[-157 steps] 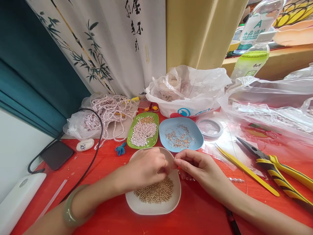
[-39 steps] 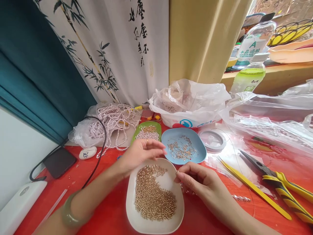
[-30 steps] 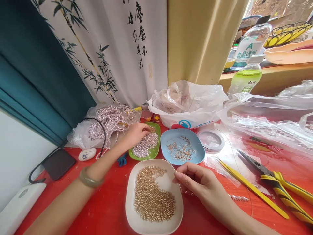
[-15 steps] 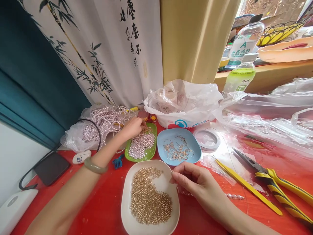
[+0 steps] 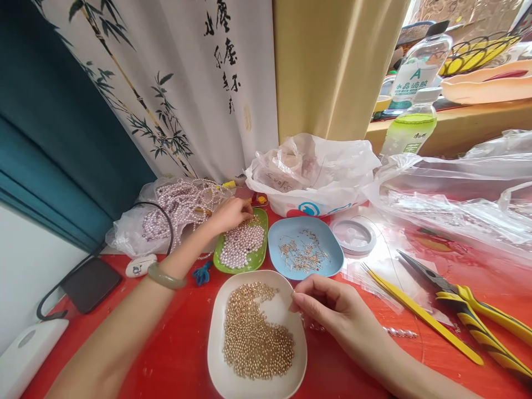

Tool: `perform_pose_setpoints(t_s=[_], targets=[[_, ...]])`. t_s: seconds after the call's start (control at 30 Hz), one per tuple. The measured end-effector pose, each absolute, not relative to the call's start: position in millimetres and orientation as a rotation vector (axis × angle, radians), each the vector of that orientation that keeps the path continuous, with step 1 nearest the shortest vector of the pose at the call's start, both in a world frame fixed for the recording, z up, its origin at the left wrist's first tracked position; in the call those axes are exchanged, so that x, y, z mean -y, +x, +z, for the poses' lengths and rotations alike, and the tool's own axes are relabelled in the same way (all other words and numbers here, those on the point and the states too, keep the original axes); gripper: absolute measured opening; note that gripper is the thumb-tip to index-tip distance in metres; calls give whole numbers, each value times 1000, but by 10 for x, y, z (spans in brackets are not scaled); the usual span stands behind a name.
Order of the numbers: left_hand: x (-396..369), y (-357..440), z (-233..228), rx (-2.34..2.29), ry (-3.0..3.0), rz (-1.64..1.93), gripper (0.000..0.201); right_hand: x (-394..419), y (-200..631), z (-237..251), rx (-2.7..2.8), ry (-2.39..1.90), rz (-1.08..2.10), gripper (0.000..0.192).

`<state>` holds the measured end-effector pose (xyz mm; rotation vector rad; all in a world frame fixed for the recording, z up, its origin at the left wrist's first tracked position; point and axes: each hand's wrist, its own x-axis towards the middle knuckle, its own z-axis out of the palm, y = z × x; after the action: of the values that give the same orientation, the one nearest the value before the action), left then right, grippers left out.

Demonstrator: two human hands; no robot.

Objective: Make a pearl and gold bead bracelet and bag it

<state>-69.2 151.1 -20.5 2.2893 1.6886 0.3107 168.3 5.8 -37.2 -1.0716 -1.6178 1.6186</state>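
My left hand reaches to the far end of a green tray, its fingertips pressed together among small gold beads. Whether a bead is between them is too small to tell. Pinkish pearl beads fill the rest of that tray. Over the right rim of a cream tray of gold beads, my right hand pinches a thin beading thread between thumb and forefinger, near a tiny bead. Strung pearl beads show on the table beyond the right wrist.
A blue tray holds metal pins. On the right lie a thread spool, yellow tweezers and pliers. Plastic bags stand behind; pearl strands and a black cable are at the left.
The whole view has shifted very slightly. My left hand stays at the far end of the green tray, and my right hand keeps its pinch over the cream tray's rim.
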Motion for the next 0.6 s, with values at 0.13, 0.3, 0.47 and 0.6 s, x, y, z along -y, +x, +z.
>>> perform_pose_setpoints(t_s=[0.13, 0.3, 0.47, 0.6], targets=[[-1501, -656, -241, -1652, 2393, 292, 11, -58, 1678, -378, 1621, -1056, 1627, 18], [-1507, -635, -275, -1704, 2428, 317, 12, -54, 1683, -383, 1616, -1053, 1622, 17], [-1531, -691, -265, -1772, 2387, 341, 14, -50, 1692, -385, 1619, -1062, 1621, 18], [-1535, -731, -237, -1820, 2337, 359, 14, -52, 1686, -389, 1612, -1060, 1622, 17]])
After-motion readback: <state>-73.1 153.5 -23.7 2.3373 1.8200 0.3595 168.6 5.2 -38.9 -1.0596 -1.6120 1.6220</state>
